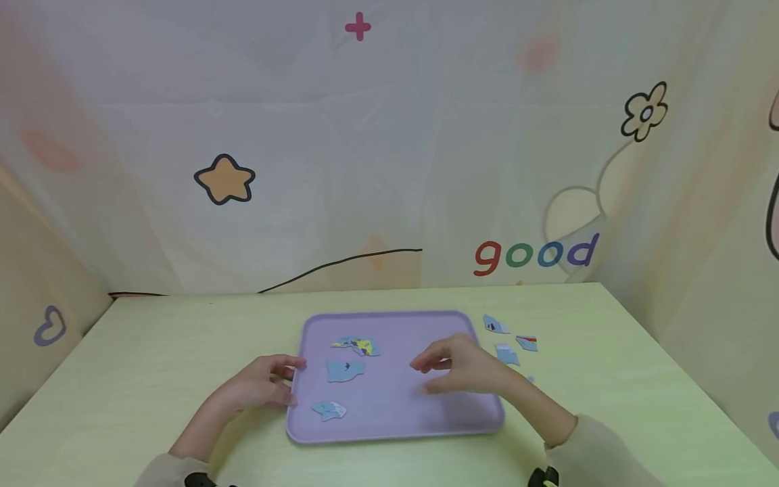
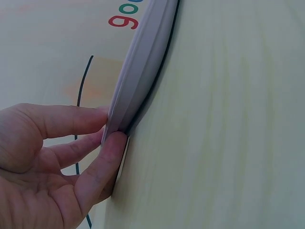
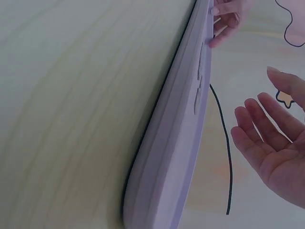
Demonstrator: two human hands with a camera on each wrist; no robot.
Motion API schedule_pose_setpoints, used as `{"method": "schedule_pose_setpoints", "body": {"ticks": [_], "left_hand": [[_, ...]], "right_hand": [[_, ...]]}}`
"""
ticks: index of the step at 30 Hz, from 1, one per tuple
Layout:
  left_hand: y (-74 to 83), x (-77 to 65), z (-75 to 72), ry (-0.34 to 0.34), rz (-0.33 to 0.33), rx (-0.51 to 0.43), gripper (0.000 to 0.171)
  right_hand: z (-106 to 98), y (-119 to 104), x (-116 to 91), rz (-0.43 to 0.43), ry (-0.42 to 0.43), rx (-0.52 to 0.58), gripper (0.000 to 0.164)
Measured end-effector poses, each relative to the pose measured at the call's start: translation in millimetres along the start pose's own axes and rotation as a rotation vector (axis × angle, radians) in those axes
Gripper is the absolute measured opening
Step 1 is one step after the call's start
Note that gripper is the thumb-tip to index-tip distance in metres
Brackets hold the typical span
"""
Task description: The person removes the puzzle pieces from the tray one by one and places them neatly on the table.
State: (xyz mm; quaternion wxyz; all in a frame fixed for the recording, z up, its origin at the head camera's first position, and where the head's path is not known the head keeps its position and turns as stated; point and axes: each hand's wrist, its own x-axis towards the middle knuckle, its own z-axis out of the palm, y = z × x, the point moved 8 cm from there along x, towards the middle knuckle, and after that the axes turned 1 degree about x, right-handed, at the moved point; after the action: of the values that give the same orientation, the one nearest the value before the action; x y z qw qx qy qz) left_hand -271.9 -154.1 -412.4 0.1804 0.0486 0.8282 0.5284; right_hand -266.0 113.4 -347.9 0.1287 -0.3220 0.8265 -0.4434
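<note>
A lilac tray (image 1: 395, 423) lies on the table. My left hand (image 1: 263, 384) holds its left rim; in the left wrist view the thumb (image 2: 112, 150) presses the outer wall and the fingers meet the edge. Over the right half of the tray hovers my right hand (image 1: 465, 368), fingers loosely bent and thumb apart, with nothing between them. On the tray's left side lie a blue-and-yellow puzzle piece (image 1: 364, 347), a light blue piece (image 1: 345, 370) and a blue-and-white piece (image 1: 329, 410). The right wrist view shows the right palm (image 3: 281, 167) bare.
Right of the tray, on the pale table (image 1: 608, 379), are a blue piece (image 1: 496, 325), a piece with a red stripe (image 1: 527, 343) and another blue piece (image 1: 507, 354). A small bit (image 1: 531, 379) shows by the right forearm. A printed curtain (image 1: 365, 169) stands behind.
</note>
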Motion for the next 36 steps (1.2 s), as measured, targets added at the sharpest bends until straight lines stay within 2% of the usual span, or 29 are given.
{"method": "schedule_pose_setpoints", "body": {"ticks": [10, 14, 18, 25, 32, 36], "left_hand": [[0.3, 0.0, -0.6, -0.002, 0.001, 0.005, 0.058], [1.1, -0.8, -0.6, -0.024, 0.026, 0.005, 0.058], [1.1, -0.9, -0.1, -0.040, 0.033, 0.001, 0.058], [-0.6, -0.2, -0.7, -0.026, 0.014, 0.006, 0.058], [-0.9, 0.5, -0.3, -0.046, 0.030, -0.009, 0.059], [-2.0, 1.0, -0.2, -0.054, 0.030, -0.020, 0.059]], "right_hand": [[44, -25, 36, -0.068, -0.078, -0.026, 0.030], [61, -30, 49, -0.083, -0.103, -0.032, 0.030], [76, -30, 61, -0.059, -0.137, -0.029, 0.033], [95, -26, 76, 0.015, -0.161, -0.005, 0.035], [104, -19, 83, 0.101, -0.153, -0.049, 0.034], [106, -19, 86, 0.096, -0.156, -0.088, 0.032]]}}
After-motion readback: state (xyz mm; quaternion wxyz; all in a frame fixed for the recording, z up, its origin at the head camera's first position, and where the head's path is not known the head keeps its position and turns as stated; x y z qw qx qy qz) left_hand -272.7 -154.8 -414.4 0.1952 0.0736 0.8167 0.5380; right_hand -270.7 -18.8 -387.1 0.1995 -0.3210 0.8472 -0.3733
